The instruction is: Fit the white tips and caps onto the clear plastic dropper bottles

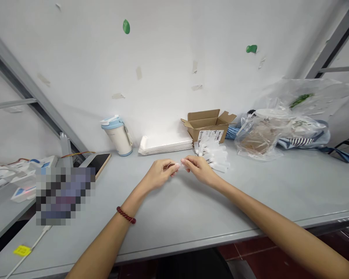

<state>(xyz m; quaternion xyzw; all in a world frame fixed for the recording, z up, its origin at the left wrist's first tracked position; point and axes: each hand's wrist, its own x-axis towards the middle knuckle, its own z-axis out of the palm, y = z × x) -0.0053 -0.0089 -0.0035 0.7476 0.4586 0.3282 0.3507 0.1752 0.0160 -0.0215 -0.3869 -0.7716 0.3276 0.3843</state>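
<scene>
Above the middle of the grey table (174,209), my left hand (162,173) and my right hand (198,168) face each other with fingertips almost meeting. Each pinches at a small clear, whitish piece (180,166) between them; its kind is too small to make out. A thin pale loop shows by my left thumb. Just behind my right hand lies a pile of small translucent white packets (215,155), each with something dark inside. My right hand partly covers the near side of that pile.
An open cardboard box (207,123) stands behind the packets, beside a stack of white trays (166,144). A blue-lidded cup (118,136) is left of them. Plastic bags (261,135) lie right; a phone (102,162) and cable (40,236) lie left.
</scene>
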